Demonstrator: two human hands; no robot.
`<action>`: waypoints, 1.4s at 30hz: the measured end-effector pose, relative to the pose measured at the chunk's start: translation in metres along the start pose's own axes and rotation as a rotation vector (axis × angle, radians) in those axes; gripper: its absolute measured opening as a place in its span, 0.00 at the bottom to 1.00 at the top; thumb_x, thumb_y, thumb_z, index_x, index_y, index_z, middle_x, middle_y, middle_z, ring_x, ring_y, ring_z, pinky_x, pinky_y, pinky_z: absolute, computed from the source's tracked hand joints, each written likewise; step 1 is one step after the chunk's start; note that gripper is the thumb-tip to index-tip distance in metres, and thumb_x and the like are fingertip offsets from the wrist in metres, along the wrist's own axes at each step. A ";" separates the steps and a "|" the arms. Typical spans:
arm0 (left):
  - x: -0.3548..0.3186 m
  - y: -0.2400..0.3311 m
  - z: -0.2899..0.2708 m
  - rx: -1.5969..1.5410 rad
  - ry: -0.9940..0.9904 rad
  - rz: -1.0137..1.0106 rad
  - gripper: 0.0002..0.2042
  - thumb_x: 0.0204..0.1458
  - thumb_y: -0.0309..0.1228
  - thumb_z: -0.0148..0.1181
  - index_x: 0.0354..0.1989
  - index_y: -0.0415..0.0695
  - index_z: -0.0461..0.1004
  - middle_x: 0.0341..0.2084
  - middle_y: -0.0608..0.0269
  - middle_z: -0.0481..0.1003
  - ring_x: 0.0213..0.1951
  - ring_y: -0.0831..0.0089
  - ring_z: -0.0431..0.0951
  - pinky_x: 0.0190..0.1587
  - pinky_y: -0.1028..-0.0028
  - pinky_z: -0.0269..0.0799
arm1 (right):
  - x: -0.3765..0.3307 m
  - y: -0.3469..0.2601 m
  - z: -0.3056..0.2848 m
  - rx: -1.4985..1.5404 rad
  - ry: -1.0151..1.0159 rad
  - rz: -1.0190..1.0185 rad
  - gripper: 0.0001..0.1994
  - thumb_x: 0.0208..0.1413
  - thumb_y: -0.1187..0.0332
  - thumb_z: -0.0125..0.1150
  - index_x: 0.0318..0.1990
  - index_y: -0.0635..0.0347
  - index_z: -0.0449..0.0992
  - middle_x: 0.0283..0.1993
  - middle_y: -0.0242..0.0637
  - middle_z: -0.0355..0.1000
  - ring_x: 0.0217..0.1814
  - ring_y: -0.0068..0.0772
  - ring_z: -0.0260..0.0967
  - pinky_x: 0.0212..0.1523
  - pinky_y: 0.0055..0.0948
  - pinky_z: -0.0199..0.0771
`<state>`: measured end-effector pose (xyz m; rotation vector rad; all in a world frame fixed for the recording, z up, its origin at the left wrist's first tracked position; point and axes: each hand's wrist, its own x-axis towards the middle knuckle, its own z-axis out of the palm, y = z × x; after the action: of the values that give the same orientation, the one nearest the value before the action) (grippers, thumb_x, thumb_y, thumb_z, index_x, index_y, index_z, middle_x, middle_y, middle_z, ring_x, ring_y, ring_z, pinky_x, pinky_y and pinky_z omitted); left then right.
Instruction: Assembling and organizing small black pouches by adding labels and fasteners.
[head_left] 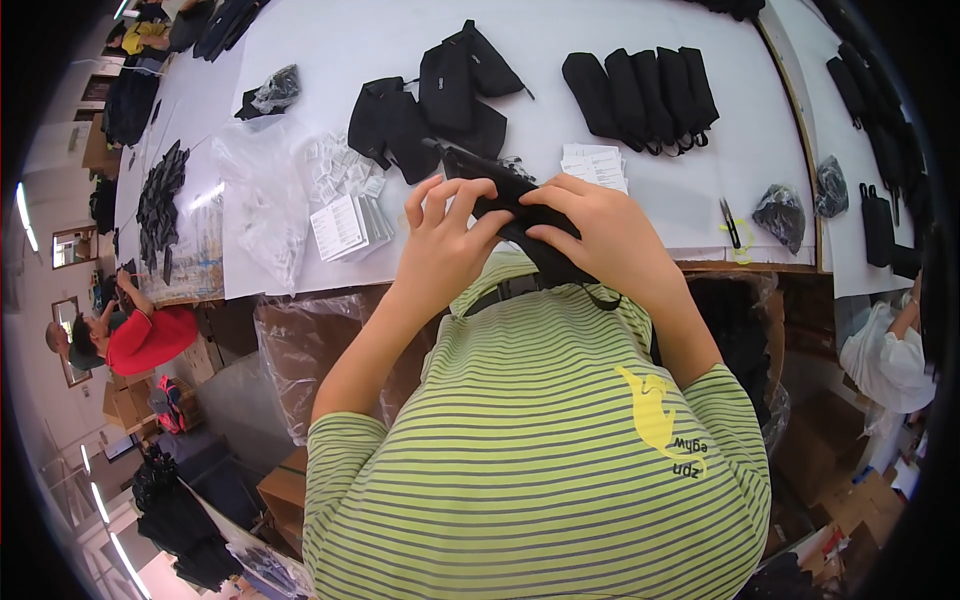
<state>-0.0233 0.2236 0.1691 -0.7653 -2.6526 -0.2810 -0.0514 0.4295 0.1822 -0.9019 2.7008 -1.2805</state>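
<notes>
A black fabric pouch (560, 266) with a small loop at its near end is between my two hands, close to my body above the table's near edge. My left hand (440, 235) pinches its left side, thumb and fingers bent around the edge. From the other side, my right hand (605, 232) grips it with the thumb pressed on top. The thumbs are close together near the upper part of the pouch. What lies under the fingers is hidden. Just beyond my hands, several loose black pouches (460, 95) lie overlapping on the white table (310, 40).
Several black pouches (655, 95) lie in a row at the far right. White cards (350, 228), small white packets (340, 165) and a clear plastic bag (262, 205) are on the left. Thread snips (732, 224) lie right. A person in red (150, 340) works at the left.
</notes>
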 end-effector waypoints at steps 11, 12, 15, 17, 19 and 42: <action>-0.017 0.001 0.006 -0.206 0.035 -0.025 0.09 0.35 0.27 0.66 0.28 0.49 0.75 0.38 0.74 0.72 0.45 0.69 0.68 0.50 0.66 0.55 | -0.012 0.002 0.024 0.107 0.030 0.144 0.05 0.47 0.70 0.63 0.31 0.60 0.77 0.29 0.35 0.71 0.30 0.37 0.71 0.31 0.31 0.69; -0.017 0.002 0.004 -0.210 0.029 -0.025 0.09 0.35 0.27 0.66 0.28 0.49 0.75 0.38 0.74 0.72 0.45 0.69 0.68 0.50 0.66 0.55 | -0.015 0.000 0.026 0.141 0.061 0.127 0.04 0.47 0.72 0.64 0.31 0.61 0.78 0.29 0.34 0.72 0.29 0.32 0.70 0.29 0.27 0.68; -0.016 0.001 0.001 -0.239 0.023 -0.027 0.09 0.35 0.26 0.65 0.28 0.48 0.75 0.37 0.74 0.73 0.43 0.70 0.69 0.49 0.66 0.56 | -0.018 -0.002 0.034 0.221 0.111 0.127 0.05 0.46 0.74 0.65 0.32 0.61 0.78 0.29 0.35 0.72 0.29 0.33 0.71 0.29 0.27 0.68; -0.016 -0.002 0.003 -0.286 0.034 0.015 0.11 0.30 0.23 0.65 0.26 0.48 0.76 0.33 0.74 0.76 0.38 0.71 0.72 0.47 0.68 0.57 | -0.021 -0.002 0.037 0.244 0.127 0.142 0.04 0.46 0.73 0.64 0.31 0.61 0.78 0.28 0.35 0.71 0.29 0.35 0.70 0.29 0.28 0.68; -0.016 -0.001 0.003 -0.290 0.036 0.012 0.11 0.29 0.23 0.65 0.25 0.48 0.75 0.32 0.74 0.76 0.37 0.71 0.72 0.46 0.68 0.57 | -0.022 -0.003 0.038 0.264 0.144 0.159 0.04 0.46 0.72 0.64 0.30 0.61 0.77 0.26 0.35 0.70 0.28 0.38 0.69 0.29 0.30 0.68; -0.028 0.008 -0.006 -0.291 0.098 0.056 0.09 0.33 0.29 0.65 0.27 0.52 0.76 0.30 0.77 0.75 0.33 0.76 0.71 0.41 0.73 0.58 | -0.028 -0.011 0.019 0.299 -0.089 0.221 0.04 0.46 0.74 0.62 0.32 0.60 0.79 0.29 0.37 0.74 0.32 0.39 0.70 0.34 0.31 0.70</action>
<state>0.0050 0.2152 0.1640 -0.8878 -2.5234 -0.6816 -0.0176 0.4244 0.1713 -0.5939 2.3738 -1.4976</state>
